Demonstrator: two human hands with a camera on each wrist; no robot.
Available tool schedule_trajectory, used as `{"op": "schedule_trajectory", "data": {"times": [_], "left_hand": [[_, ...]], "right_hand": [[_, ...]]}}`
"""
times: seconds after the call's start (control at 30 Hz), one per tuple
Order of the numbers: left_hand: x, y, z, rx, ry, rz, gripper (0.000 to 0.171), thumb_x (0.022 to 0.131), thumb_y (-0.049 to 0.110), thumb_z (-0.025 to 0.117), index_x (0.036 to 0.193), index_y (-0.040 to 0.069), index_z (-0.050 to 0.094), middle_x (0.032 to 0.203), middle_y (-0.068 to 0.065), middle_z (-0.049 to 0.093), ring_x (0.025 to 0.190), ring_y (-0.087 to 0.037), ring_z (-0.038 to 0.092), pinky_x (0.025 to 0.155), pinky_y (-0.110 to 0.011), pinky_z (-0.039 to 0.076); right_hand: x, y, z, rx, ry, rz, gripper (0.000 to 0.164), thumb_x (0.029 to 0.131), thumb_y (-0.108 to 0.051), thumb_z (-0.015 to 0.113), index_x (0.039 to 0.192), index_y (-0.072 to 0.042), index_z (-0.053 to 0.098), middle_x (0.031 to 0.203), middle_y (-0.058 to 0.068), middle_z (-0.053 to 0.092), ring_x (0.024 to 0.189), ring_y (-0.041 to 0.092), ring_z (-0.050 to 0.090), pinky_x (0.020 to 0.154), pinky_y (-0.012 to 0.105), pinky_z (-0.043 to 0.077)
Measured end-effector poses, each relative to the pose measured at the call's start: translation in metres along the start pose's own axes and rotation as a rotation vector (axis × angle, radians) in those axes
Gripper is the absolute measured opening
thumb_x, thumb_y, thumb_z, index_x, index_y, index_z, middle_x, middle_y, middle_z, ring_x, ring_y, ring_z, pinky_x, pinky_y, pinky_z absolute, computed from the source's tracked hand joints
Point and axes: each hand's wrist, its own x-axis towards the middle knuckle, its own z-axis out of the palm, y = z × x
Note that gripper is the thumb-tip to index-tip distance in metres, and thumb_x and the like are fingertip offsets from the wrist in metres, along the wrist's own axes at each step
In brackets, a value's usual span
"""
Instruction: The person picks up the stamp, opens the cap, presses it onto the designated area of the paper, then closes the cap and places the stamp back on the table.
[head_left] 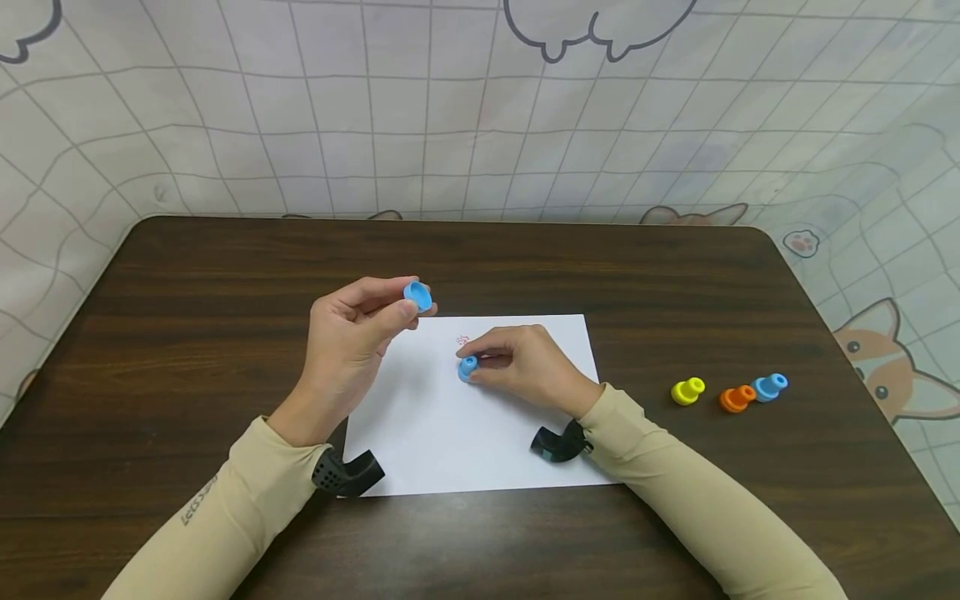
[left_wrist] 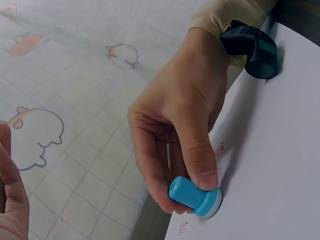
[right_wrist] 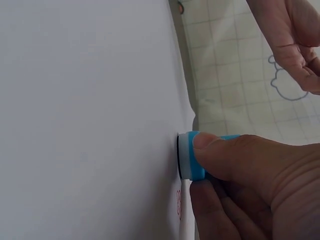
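Note:
My left hand is raised beyond the left side of a white sheet of paper, pinching a small hollow blue cap between thumb and fingers. Over the paper, my right hand pinches a blue stamp by its body. In the left wrist view the stamp has a narrow knob and a wider, whitish base close against the sheet. Small red printed marks show on the paper near it. The right wrist view shows the stamp's pale, dark-edged base right at the paper surface.
To the right on the dark wooden table stand a yellow stamp, an orange stamp and another blue stamp, the last two side by side. A patterned white curtain hangs behind the table's far edge.

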Motion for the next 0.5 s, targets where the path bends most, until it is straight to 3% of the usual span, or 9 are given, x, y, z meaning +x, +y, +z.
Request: {"op": "schedule_trajectory", "data": {"times": [0.5], "left_hand": [[0.0, -0.0014, -0.0004, 0.017, 0.0, 0.006, 0.036, 0.092, -0.013, 0.064, 0.101, 0.017, 0.081, 0.094, 0.004, 0.08, 0.084, -0.013, 0.077, 0.078, -0.021, 0.061]], "right_hand": [[-0.0023, -0.0082, -0.0052, 0.019, 0.048, -0.03, 0.031, 0.083, -0.007, 0.086, 0.113, -0.009, 0.08, 0.114, 0.006, 0.08, 0.101, 0.016, 0.079, 0.09, 0.022, 0.062]]}}
